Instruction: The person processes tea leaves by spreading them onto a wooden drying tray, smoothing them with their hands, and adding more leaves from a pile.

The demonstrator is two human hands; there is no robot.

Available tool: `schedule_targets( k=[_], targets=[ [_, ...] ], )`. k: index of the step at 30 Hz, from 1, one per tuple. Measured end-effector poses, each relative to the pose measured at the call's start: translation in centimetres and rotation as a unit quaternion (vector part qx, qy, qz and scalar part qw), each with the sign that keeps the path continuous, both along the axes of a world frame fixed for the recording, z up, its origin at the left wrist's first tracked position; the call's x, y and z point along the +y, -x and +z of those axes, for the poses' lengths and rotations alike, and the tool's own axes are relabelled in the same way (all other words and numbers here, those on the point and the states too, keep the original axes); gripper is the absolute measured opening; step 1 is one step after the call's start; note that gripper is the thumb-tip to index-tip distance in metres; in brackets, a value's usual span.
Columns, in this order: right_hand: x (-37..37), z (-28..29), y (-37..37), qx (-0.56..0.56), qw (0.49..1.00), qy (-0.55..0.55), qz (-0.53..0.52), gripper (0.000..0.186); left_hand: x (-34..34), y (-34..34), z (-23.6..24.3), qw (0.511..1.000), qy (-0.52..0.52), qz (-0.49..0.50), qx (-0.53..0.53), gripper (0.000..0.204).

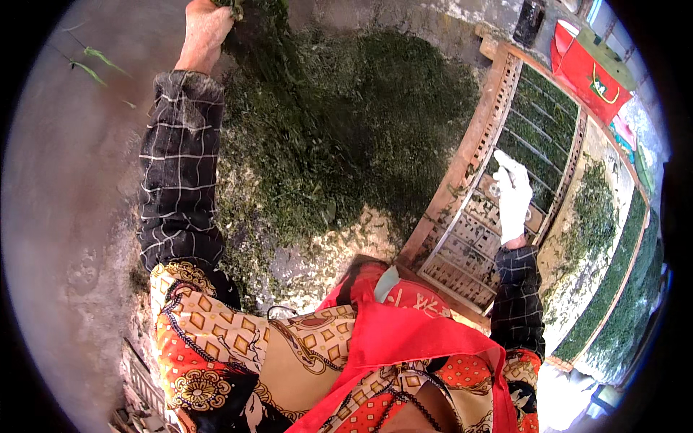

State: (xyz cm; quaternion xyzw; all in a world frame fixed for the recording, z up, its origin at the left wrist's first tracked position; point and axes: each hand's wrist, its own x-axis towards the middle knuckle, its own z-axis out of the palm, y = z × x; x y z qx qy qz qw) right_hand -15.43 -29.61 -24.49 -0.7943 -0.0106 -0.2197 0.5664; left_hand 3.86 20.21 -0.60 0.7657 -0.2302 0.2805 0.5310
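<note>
Two hands show. At far left, the left hand [206, 35] curls beside one heap of dark green leaves [375, 123]; whether its grip clamps any, one cannot tell. The right hand [513, 198], fingers slightly apart, is over one wooden-framed rack [456, 177], right of the heap. One red bag [583, 71] stands far right.

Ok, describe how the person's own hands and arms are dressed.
The left hand shows no glove; the right hand wears a white glove. Both forearms are covered by dark sleeves with a thin, pale windowpane check, gathered at the wrist. Above them, the upper sleeves are printed in cream, orange, black and gold, with diamonds and chain-like lines.
</note>
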Motion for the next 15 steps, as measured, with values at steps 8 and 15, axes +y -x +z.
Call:
schedule_targets(
  k=[8,15],
  targets=[
    [0.7,-3.0,-0.5,0.023,1.000,-0.016,0.001,0.022,-5.2,1.2,9.4,0.983,0.096,0.048,-0.151,0.032],
    [2.3,-1.8,-1.3,0.070,0.995,-0.059,0.029,0.020,5.1,-10.8,18.9,0.920,0.016,-0.243,-0.308,0.042]
  ],
)
